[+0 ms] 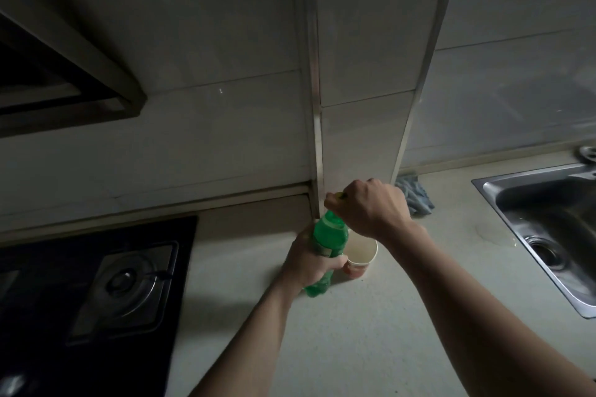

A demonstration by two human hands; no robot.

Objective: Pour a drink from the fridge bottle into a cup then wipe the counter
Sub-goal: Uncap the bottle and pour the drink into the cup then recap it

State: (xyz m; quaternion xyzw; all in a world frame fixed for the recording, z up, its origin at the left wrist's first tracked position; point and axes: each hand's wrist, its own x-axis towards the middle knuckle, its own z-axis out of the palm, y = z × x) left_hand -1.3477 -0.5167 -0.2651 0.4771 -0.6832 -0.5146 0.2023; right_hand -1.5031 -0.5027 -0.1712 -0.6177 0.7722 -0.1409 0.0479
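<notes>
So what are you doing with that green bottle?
A person is opening it. The left hand grips the green bottle around its middle on the counter, and the right hand is closed over the cap. A paper cup stands right beside the bottle, and it looks empty. A blue cloth lies by the wall near the sink, not yet in use.

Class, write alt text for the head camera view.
On a pale counter, the left hand grips a green plastic bottle while the right hand grasps its yellow cap, beside an empty paper cup.
</notes>
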